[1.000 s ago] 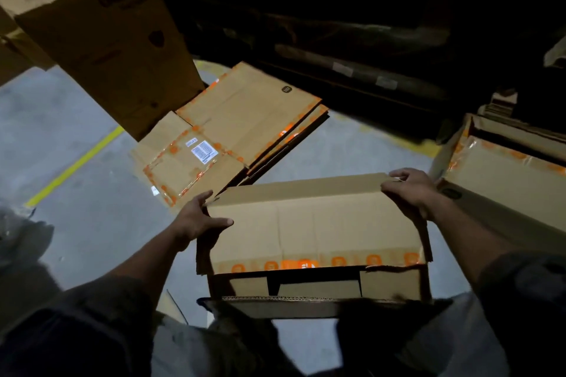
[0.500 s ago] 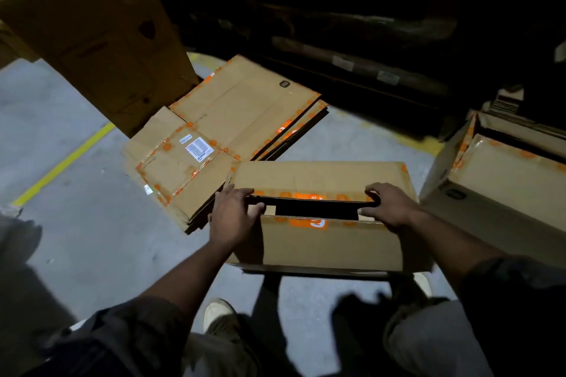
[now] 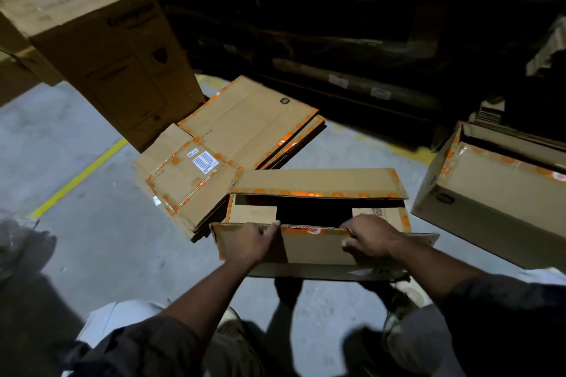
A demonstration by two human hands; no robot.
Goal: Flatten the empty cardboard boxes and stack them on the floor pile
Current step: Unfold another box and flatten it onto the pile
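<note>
Head camera – looking down, close over floor (image 3: 92,239).

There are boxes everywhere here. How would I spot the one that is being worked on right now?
Start at the flattened pile lying on the grey floor by the yellow line. Just nearer than it, between the person's knees, is the box with orange tape. It alone has both hands, left and right, gripping its near flap, top open.
</note>
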